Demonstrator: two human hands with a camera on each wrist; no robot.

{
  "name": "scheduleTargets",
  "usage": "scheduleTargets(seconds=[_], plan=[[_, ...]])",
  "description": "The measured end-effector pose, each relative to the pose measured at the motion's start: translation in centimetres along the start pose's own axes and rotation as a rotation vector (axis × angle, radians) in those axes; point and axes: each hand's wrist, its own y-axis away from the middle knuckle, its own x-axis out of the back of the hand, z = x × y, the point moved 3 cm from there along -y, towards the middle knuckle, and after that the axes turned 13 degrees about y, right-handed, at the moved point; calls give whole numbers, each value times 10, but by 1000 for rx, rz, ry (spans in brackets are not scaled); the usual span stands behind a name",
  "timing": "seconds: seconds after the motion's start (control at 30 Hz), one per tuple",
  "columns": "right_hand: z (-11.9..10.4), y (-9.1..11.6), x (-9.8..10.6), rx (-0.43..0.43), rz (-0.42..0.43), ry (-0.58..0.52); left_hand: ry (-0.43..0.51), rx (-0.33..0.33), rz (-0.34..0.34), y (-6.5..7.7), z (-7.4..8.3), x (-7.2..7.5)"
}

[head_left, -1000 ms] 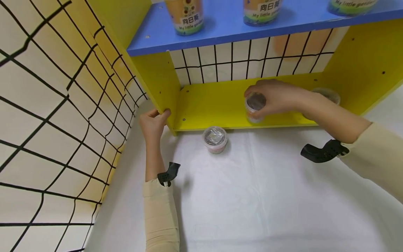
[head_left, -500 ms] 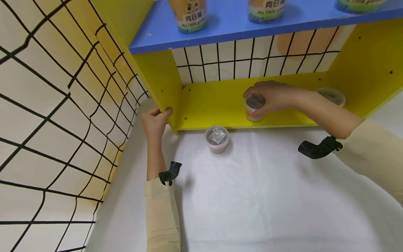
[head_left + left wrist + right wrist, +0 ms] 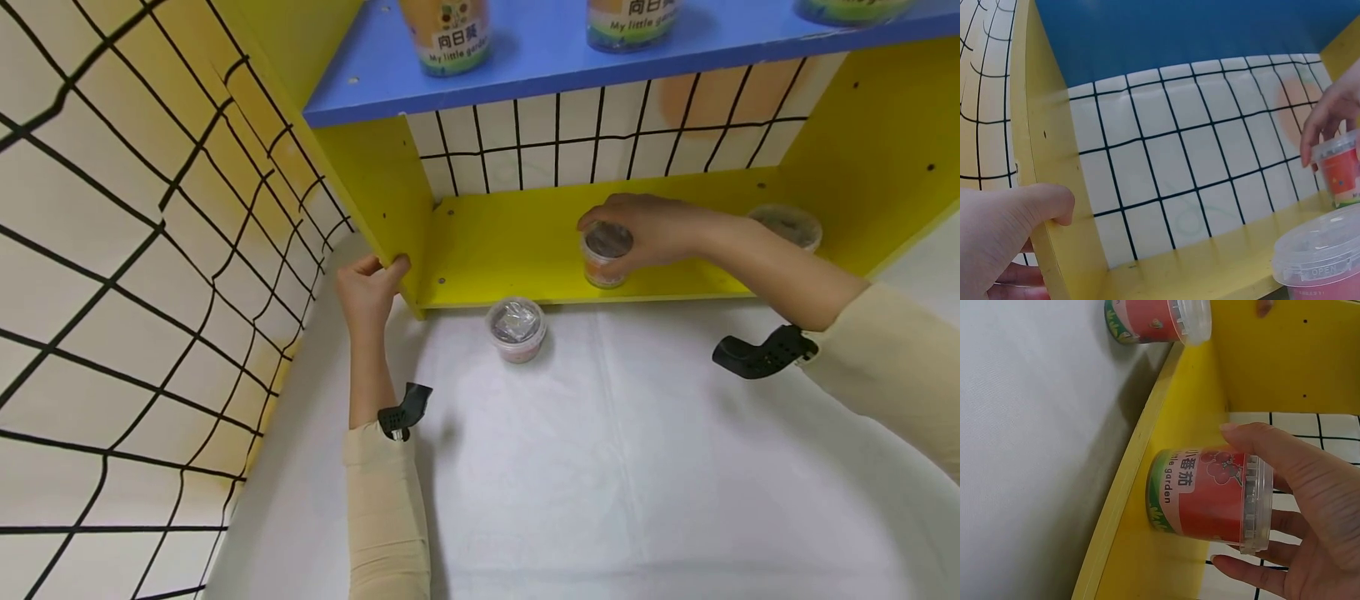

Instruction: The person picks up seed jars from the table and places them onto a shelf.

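On the lower yellow shelf [image 3: 495, 242], my right hand [image 3: 660, 227] holds a clear-lidded plastic cup [image 3: 1207, 495] by its lid end, thumb on one side and fingers on the other. Its red label shows tomatoes and the words "little garden". The cup stands upright near the shelf's front edge. My left hand [image 3: 367, 292] grips the front edge of the yellow side panel [image 3: 1054, 156], its thumb on the inner face. A second lidded cup [image 3: 516, 330] stands on the white surface just in front of the shelf, between my hands.
Another lidded tub [image 3: 787, 227] stands at the shelf's right end, partly behind my right forearm. Above, several orange and green cups [image 3: 448, 37] stand on the blue shelf [image 3: 525, 58]. A black wire grid [image 3: 150, 317] runs along the left side.
The head view has shifted slightly. Both hands keep their places, the right one on the cup and the left one on the side panel.
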Motion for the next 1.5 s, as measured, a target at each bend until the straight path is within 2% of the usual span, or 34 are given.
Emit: scheduleTargets(seconds=[0.7,0.93,1.07,1.2,1.37,1.5], plan=[[5,0,-5,-3,-7,18,-3,-27,2,-1,1,0],[5,1,2,4,38,69,0,-41,4,-2,-1,0],[-3,3,12,39,129,102,2,-39,2,-2,-1,0],[-19,9,18,126,204,59,0,-31,2,-2,-1,0],[-38,11,22,241,252,37,-4,-19,5,-2,0,1],[-46,10,20,271,274,69,-4,-16,7,-1,0,0]])
